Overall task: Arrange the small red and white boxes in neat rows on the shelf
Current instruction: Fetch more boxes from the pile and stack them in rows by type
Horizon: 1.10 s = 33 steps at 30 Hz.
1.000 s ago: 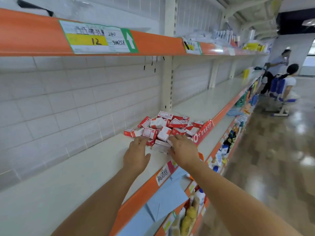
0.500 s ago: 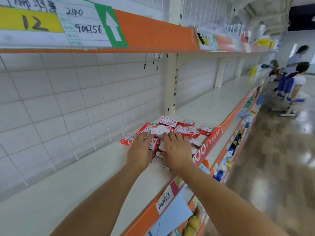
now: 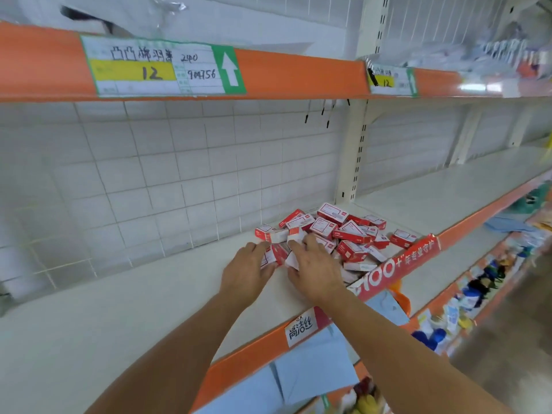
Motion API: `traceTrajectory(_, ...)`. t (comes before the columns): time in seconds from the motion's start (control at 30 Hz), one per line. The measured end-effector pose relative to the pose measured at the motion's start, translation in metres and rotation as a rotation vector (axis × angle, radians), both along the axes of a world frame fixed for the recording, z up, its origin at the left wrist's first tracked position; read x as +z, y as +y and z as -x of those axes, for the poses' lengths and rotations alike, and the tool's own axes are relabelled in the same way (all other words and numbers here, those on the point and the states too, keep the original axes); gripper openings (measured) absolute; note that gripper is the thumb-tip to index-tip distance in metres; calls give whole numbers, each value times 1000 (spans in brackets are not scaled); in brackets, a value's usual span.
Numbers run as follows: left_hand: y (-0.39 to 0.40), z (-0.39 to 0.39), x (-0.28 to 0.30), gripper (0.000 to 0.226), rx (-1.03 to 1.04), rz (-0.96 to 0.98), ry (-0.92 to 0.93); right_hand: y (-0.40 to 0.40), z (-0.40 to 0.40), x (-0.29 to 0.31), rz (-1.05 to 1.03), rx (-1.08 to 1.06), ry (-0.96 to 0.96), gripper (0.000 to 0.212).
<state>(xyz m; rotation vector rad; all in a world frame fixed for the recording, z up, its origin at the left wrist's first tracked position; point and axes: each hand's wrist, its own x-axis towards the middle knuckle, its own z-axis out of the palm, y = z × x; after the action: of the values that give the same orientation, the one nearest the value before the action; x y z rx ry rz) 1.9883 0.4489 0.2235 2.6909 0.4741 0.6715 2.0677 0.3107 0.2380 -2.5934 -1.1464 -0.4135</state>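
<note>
A person's two hands reach into a loose heap of small red and white boxes (image 3: 337,234) on a pale shelf (image 3: 149,294) edged in orange. The left hand (image 3: 248,271) rests with fingers spread against boxes at the heap's near edge; the right hand (image 3: 315,271) lies over others, and whether its fingers grip one cannot be told. No neat row is visible yet: the boxes lie tilted and overlapping beside a red banner (image 3: 400,264), so the arranging appears barely begun, with nearly all left.

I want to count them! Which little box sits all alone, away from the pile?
The red and white box at the pile's right edge, beside the red banner; the others overlap.
</note>
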Motion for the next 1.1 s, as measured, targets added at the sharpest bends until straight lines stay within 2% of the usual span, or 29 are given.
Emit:
traceTrajectory(0.2,10,88,0,39,203,59,-20,30,46,-13,5,242,80,44)
traceTrajectory(0.53,31,251,3,44,552,50,-6,91,166,-13,-2,539,97,44)
traceTrajectory(0.8,45,400,5,46,713,51,-24,140,299,-6,-21,710,112,44)
traceTrajectory(1.1,67,576,2,48,855,19,37,195,464,-11,-21,864,134,44)
